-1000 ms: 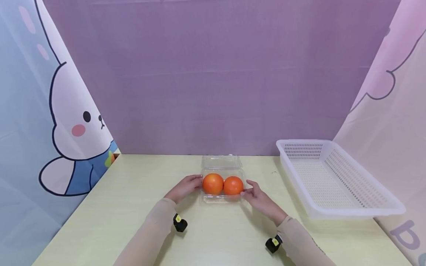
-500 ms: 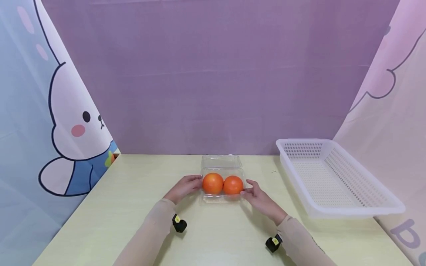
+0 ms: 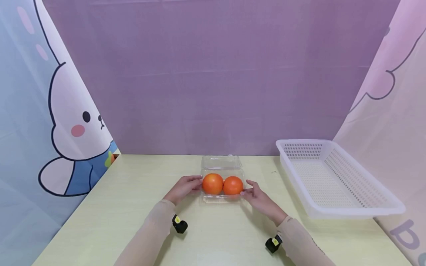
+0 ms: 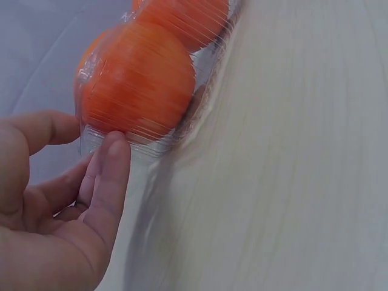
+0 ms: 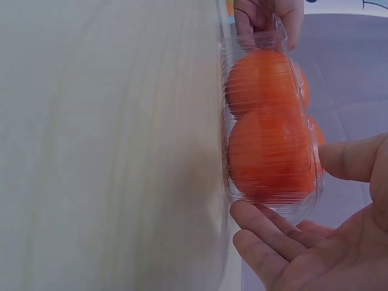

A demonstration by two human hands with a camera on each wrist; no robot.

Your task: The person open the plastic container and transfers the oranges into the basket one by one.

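Note:
A clear plastic clamshell box (image 3: 216, 200) sits on the table, its lid (image 3: 221, 162) raised at the back. Two oranges (image 3: 213, 184) (image 3: 233, 185) lie side by side in its base. At the left end, my left hand (image 3: 183, 188) touches the wall with its fingertips. The left wrist view shows its fingers (image 4: 109, 176) bent loosely at the corner, below one orange (image 4: 142, 82). My right hand (image 3: 261, 199) is at the opposite end. In the right wrist view its fingers (image 5: 273, 239) lie against the end wall, and the thumb (image 5: 348, 159) is near the rim.
A white perforated plastic basket (image 3: 352, 212) stands at the right of the pale wooden table (image 3: 219, 236). A purple cloth (image 3: 213, 77) hangs behind the table. Printed curtains (image 3: 80, 147) flank both sides. Each sleeved wrist carries a small black camera (image 3: 180, 224).

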